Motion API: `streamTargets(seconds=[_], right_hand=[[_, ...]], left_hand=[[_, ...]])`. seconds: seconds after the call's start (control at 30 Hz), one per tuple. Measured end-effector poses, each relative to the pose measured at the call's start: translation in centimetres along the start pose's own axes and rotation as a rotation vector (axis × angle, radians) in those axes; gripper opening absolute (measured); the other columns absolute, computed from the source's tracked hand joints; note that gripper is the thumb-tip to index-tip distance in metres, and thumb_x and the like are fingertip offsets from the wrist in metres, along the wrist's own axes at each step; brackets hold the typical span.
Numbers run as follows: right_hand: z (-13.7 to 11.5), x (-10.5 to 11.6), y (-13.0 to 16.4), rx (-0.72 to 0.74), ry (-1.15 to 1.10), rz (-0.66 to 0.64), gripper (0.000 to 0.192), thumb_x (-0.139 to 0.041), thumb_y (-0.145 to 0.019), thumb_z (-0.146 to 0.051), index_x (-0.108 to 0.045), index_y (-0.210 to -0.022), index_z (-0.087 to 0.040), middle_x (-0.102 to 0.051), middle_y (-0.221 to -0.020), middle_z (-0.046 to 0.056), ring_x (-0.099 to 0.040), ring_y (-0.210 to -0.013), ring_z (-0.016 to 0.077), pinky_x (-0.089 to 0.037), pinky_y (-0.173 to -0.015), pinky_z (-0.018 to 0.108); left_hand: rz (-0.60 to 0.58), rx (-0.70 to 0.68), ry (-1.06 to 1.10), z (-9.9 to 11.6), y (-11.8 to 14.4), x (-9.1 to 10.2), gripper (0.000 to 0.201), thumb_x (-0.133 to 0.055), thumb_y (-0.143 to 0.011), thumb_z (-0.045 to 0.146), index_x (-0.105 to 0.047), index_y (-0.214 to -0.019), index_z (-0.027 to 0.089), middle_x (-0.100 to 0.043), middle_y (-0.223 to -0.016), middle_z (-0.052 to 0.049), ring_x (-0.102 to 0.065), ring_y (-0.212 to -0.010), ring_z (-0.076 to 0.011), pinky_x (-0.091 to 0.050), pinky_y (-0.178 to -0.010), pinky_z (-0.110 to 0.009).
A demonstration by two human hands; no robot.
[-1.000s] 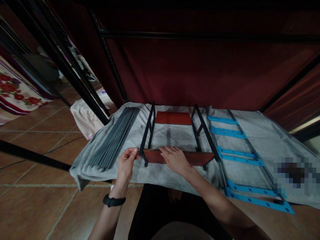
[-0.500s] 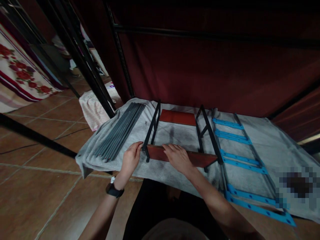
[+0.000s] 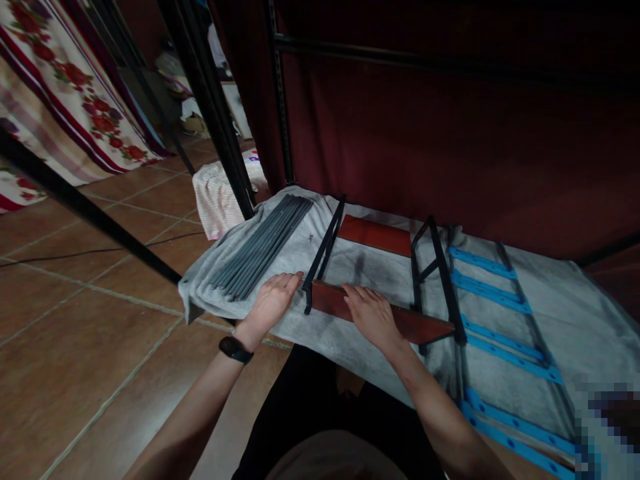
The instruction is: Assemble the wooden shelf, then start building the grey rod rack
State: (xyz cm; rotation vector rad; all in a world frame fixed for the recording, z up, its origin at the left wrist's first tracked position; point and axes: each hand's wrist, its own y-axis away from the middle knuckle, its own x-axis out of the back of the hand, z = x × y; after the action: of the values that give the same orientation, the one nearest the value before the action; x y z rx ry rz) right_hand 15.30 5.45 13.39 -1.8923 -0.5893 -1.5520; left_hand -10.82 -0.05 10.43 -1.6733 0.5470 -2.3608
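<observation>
Right hand grip: my right hand [image 3: 373, 317] lies palm down on the near wooden board [image 3: 400, 320], fingers spread flat over its top edge, not curled around it.
Left hand grip: my left hand [image 3: 275, 300] rests loosely flat on the grey cloth [image 3: 350, 267], fingers together and pointing at the board's left end; I cannot tell whether the fingertips touch the black metal frame [image 3: 325, 253] there.
Wrist: a dark watch [image 3: 236, 349] sits on my left wrist.
Board position: the near wooden board stands on edge across the front of the cloth, held between two black side frames, the left one by my left hand and the right side frame [image 3: 440, 280] further off.
Far board: a second reddish board [image 3: 375, 235] spans the same two frames at the back, near the dark red curtain [image 3: 450, 147].
Left of the frame: a bundle of grey rods [image 3: 265, 247] lies lengthways on the cloth, just beside my left hand.
Right of the frame: a ladder-like rack with blue rungs [image 3: 493, 293] lies flat on the cloth.
Surroundings: tiled floor [image 3: 100, 320] to the left, a black upright post [image 3: 210, 107] and a flowered fabric [image 3: 75, 100] beyond it.
</observation>
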Motion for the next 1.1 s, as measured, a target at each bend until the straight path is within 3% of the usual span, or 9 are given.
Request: streamTargets(seconds=[0.3, 0.47, 0.53, 0.67, 0.77, 0.87, 1.0, 1.1], right_hand=[[-0.1, 0.0, 0.1, -0.002, -0.01, -0.001, 0.04, -0.031, -0.105, -0.028, -0.053, -0.138, -0.022, -0.069, -0.12, 0.009, -0.064, -0.103, 0.0216, -0.046, -0.094, 0.037], [0.0, -0.1, 0.0, -0.004, -0.009, -0.004, 0.039, -0.032, -0.105, -0.027, -0.055, -0.136, -0.021, -0.069, -0.119, 0.009, -0.064, -0.103, 0.0212, -0.046, -0.094, 0.036], [0.0, -0.1, -0.1, -0.005, -0.013, -0.004, 0.039, -0.033, -0.105, -0.028, -0.055, -0.136, -0.02, -0.069, -0.119, 0.009, -0.064, -0.103, 0.0212, -0.046, -0.094, 0.036], [0.1, 0.0, -0.2, -0.004, -0.022, -0.006, 0.038, -0.033, -0.105, -0.028, -0.054, -0.136, -0.021, -0.069, -0.118, 0.009, -0.064, -0.103, 0.0207, -0.046, -0.094, 0.036], [0.1, 0.1, -0.2, 0.005, -0.021, 0.012, 0.039, -0.032, -0.105, -0.027, -0.054, -0.136, -0.02, -0.07, -0.115, 0.008, -0.064, -0.102, 0.0207, -0.047, -0.092, 0.036], [0.0, 0.0, -0.2, 0.005, -0.029, 0.019, 0.038, -0.032, -0.106, -0.027, -0.055, -0.136, -0.02, -0.07, -0.114, 0.008, -0.064, -0.102, 0.0205, -0.047, -0.093, 0.036], [0.0, 0.0, -0.2, 0.003, -0.042, 0.026, 0.039, -0.032, -0.106, -0.027, -0.054, -0.137, -0.02, -0.069, -0.117, 0.008, -0.064, -0.105, 0.0208, -0.046, -0.095, 0.037], [0.0, 0.1, -0.2, 0.001, -0.042, 0.021, 0.038, -0.033, -0.105, -0.027, -0.054, -0.137, -0.02, -0.069, -0.117, 0.008, -0.064, -0.105, 0.0206, -0.047, -0.095, 0.036]], left_hand=[[-0.016, 0.035, 0.037, 0.2, -0.3, 0.2, 0.032, -0.044, -0.095, 0.018, -0.065, -0.119, 0.018, -0.07, -0.102, -0.015, -0.065, -0.096, -0.0272, -0.048, -0.092, -0.04], [0.073, 0.164, 0.349, 0.5, -0.2, -0.1, 0.033, -0.049, -0.096, 0.037, -0.068, -0.118, 0.021, -0.071, -0.113, -0.011, -0.066, -0.105, -0.0255, -0.048, -0.095, -0.035], [0.107, 0.249, 0.488, 0.7, -0.3, -0.3, 0.032, -0.053, -0.093, 0.042, -0.071, -0.111, 0.022, -0.073, -0.108, -0.009, -0.067, -0.099, -0.024, -0.049, -0.091, -0.032], [0.155, 0.443, 0.813, 1.1, -1.1, -0.8, 0.035, -0.066, -0.082, 0.053, -0.073, -0.09, 0.019, -0.071, -0.079, -0.006, -0.062, -0.069, -0.0188, -0.048, -0.068, -0.028], [0.154, 0.51, 0.995, 1.3, -1.7, -0.8, 0.041, -0.075, -0.07, 0.057, -0.071, -0.083, 0.018, -0.066, -0.072, -0.004, -0.057, -0.062, -0.0163, -0.046, -0.061, -0.027], [0.139, 0.549, 1.067, 1.6, -1.9, -0.4, 0.044, -0.081, -0.063, 0.056, -0.07, -0.084, 0.018, -0.065, -0.072, -0.003, -0.056, -0.063, -0.0156, -0.046, -0.062, -0.027], [0.156, 0.604, 1.087, 2.2, -1.7, 0.0, 0.047, -0.076, -0.07, 0.057, -0.071, -0.094, 0.017, -0.063, -0.07, -0.002, -0.056, -0.064, -0.0148, -0.044, -0.063, -0.026], [0.168, 0.614, 1.074, 2.3, -1.7, -0.3, 0.041, -0.074, -0.072, 0.056, -0.068, -0.079, 0.016, -0.057, -0.061, 0.0, -0.049, -0.057, -0.0126, -0.04, -0.058, -0.025]])
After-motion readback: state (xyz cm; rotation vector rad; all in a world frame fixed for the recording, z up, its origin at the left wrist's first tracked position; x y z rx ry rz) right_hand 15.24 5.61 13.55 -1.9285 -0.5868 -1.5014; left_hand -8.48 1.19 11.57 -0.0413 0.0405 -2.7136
